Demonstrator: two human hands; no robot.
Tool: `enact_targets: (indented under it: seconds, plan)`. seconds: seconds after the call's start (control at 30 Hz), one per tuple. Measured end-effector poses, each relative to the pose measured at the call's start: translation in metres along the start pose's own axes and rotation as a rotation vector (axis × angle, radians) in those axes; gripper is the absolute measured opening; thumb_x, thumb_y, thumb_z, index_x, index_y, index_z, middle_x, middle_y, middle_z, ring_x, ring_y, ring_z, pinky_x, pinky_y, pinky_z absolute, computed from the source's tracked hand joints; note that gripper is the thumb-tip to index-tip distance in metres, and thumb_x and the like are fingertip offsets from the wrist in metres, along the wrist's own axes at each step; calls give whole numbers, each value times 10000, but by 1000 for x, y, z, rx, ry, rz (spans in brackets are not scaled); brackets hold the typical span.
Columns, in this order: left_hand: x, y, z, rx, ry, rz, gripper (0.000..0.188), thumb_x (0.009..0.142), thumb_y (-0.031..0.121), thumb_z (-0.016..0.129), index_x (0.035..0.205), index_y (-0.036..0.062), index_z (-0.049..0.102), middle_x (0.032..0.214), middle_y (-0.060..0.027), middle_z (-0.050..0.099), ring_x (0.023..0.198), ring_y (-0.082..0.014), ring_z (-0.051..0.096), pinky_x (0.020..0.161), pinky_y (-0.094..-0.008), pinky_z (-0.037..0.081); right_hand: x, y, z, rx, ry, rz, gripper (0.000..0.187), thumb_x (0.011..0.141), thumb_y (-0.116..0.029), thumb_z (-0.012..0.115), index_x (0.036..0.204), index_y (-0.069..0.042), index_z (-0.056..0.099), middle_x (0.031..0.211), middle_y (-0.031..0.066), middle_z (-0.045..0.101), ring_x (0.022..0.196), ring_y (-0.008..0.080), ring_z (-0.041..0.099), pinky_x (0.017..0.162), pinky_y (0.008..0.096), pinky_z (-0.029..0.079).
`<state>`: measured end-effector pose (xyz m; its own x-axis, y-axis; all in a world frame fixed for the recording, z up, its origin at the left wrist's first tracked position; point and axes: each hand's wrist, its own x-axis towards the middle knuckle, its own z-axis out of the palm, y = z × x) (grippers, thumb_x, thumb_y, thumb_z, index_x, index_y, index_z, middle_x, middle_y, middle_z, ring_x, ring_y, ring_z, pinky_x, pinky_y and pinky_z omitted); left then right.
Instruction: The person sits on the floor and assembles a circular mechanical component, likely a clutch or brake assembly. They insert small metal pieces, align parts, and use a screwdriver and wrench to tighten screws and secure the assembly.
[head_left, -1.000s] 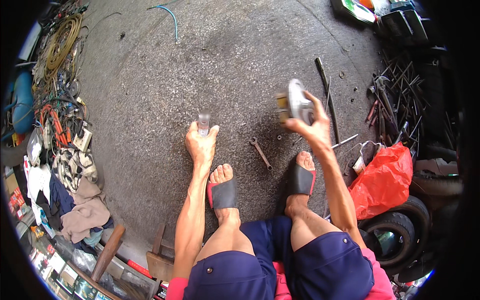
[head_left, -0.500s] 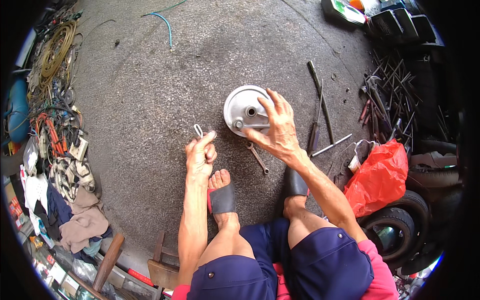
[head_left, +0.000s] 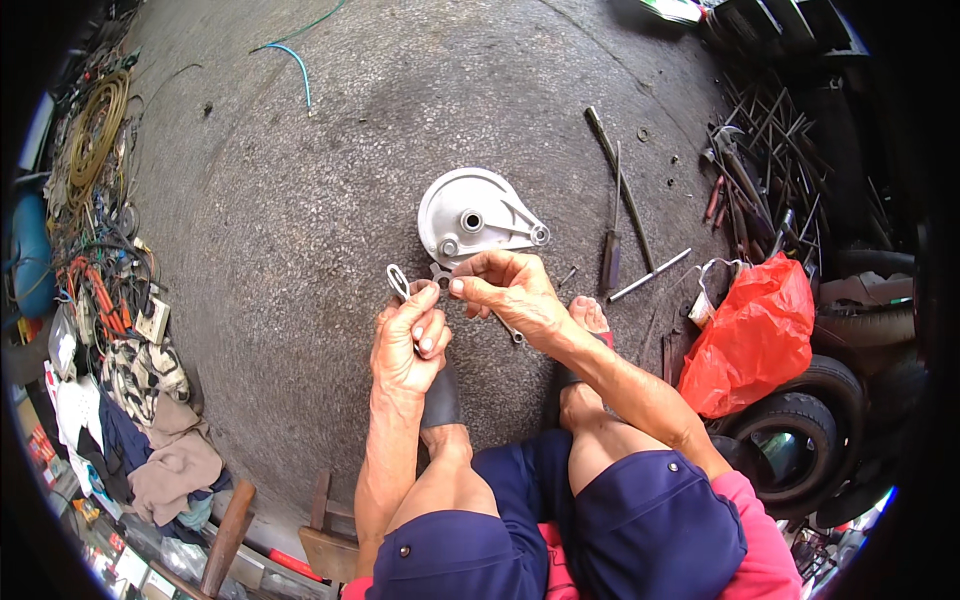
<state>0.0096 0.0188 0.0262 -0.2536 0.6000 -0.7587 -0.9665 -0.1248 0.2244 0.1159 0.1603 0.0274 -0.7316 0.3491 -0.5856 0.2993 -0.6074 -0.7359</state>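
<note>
On the ground lies a round silver brake plate (head_left: 458,195) with a central hole and an arm pointing right. Just nearer to me, my left hand (head_left: 408,340) is closed around a slim metal piece (head_left: 398,283) whose looped, slotted end sticks up past the thumb. My right hand (head_left: 515,292) is close beside it, thumb and forefinger pinching a small dark metal ring-like piece (head_left: 441,273). Its exact kind is too small to tell. Under the right hand, a wrench (head_left: 516,335) is mostly hidden.
To the right lie a screwdriver (head_left: 611,255), a dark rod (head_left: 622,165) and a silver rod (head_left: 650,276). Farther right are a red plastic bag (head_left: 755,340), tyres (head_left: 800,435) and heaped tools (head_left: 745,180). Cables (head_left: 100,260) and cloths (head_left: 170,460) crowd the left side.
My right hand has left the brake plate and come down to my left hand, now pinching a small metal piece. The plate's arm is uncovered. The whole view has shifted slightly.
</note>
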Motion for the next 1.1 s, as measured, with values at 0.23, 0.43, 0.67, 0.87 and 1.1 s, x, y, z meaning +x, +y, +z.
enact_targets:
  seconds: [0.23, 0.43, 0.67, 0.87, 1.1]
  plan:
    - [2, -11, 4, 226, 110, 52, 84, 945, 105, 662, 975, 39, 621, 543, 59, 397, 404, -64, 396, 374, -218, 277, 6, 1, -18, -358, -43, -124, 118, 857, -78, 667, 924, 16, 693, 731, 4, 640, 651, 33, 548, 562, 223, 440]
    - [16, -3, 7, 435, 149, 153, 144, 861, 95, 745, 926, 35, 631, 563, 55, 440, 406, -61, 413, 386, -217, 297, 31, -22, -17, -794, -42, -355, 252, 848, -204, 674, 1003, -11, 719, 814, 127, 701, 716, 206, 662, 644, 346, 521]
    - [50, 10, -2, 408, 192, 197, 143, 854, 92, 739, 921, 43, 623, 556, 58, 424, 418, -62, 405, 388, -225, 277, 42, -7, -23, -909, 118, -455, 246, 870, -178, 711, 1053, -15, 715, 870, 122, 715, 692, 193, 678, 639, 326, 548]
    - [59, 18, -8, 559, 109, 151, 107, 862, 91, 714, 893, 61, 616, 549, 67, 438, 393, -50, 426, 363, -202, 275, 39, 9, -19, -901, 144, -462, 276, 806, -167, 726, 1055, -47, 724, 862, 139, 702, 787, 299, 698, 708, 409, 542]
    - [61, 23, -10, 643, 127, 149, 126, 847, 113, 720, 901, 61, 619, 558, 64, 447, 404, -52, 431, 368, -201, 275, 42, 10, -15, -955, 127, -480, 252, 794, -165, 729, 1015, -45, 718, 864, 126, 703, 804, 302, 697, 712, 406, 542]
